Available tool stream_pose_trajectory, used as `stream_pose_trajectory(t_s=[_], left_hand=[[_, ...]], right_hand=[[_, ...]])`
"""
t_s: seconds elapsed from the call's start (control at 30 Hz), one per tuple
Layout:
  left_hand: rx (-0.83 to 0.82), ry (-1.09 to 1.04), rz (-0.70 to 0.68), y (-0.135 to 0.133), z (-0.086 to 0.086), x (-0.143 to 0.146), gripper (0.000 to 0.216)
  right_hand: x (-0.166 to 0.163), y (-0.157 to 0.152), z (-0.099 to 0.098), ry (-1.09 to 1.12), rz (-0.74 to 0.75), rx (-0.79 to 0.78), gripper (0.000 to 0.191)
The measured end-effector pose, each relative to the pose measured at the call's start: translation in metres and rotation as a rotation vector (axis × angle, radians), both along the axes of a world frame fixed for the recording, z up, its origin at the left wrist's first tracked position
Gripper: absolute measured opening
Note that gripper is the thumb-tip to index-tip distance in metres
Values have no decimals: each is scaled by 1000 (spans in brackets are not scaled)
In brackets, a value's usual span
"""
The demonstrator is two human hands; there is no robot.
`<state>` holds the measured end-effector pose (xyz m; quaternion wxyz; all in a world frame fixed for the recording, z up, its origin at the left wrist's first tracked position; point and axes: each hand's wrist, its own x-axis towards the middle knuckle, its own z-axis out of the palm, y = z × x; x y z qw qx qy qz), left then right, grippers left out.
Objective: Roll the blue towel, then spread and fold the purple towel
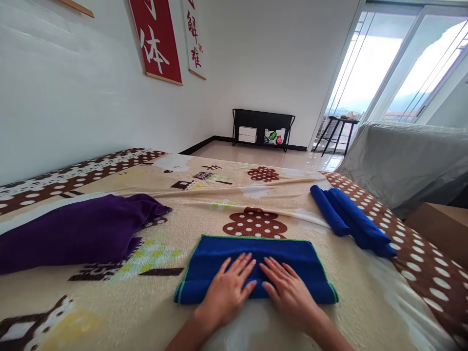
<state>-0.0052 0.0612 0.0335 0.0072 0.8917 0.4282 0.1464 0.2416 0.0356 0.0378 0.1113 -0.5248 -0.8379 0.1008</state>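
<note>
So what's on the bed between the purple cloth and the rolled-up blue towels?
In the head view, the folded blue towel lies there, with the left hand and right hand flat on it.

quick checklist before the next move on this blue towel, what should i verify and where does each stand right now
1. Both palms flat on the blue towel: ok, left hand and right hand rest side by side on it.
2. Towel edges even: cannot tell, the near edge is partly hidden by the hands.
3. Towel clear of other cloth: ok, purple cloth lies apart to the left.
4. Rolled blue towels out of the way: ok, apart at right.
5. Blanket smooth underneath: not ok, slight wrinkles show beyond the towel.
</note>
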Motion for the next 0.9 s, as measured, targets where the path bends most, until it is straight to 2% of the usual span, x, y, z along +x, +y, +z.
stream_pose_trajectory(t_s=[0.13,0.2,0.27,0.37,0.43,0.5,0.6,0.67,0.8,0.9], left_hand=[[-9,-2,371,12,-6,-60,55],[-3,12,474,12,-5,-65,54],[-10,29,401,13,-2,-42,53],[-73,49,178,22,1,8,53],[-106,60,123,31,0,20,53],[-121,59,180,41,-2,4,54],[-118,46,353,51,-7,-42,57],[-114,42,418,55,-7,-63,58],[-84,37,436,49,4,-68,54],[54,24,341,21,17,-73,48]], right_hand=[[68,9,-16,4,-292,44,53],[78,12,-22,3,-341,69,55],[58,17,-22,8,-290,74,56],[6,32,-16,28,-105,50,52],[-6,41,-15,34,-43,23,52],[11,48,-17,31,-103,7,56],[66,54,-25,26,-266,-2,62],[94,58,-31,28,-315,-1,63],[108,56,-28,50,-324,28,63],[110,25,-21,75,-324,113,57]])
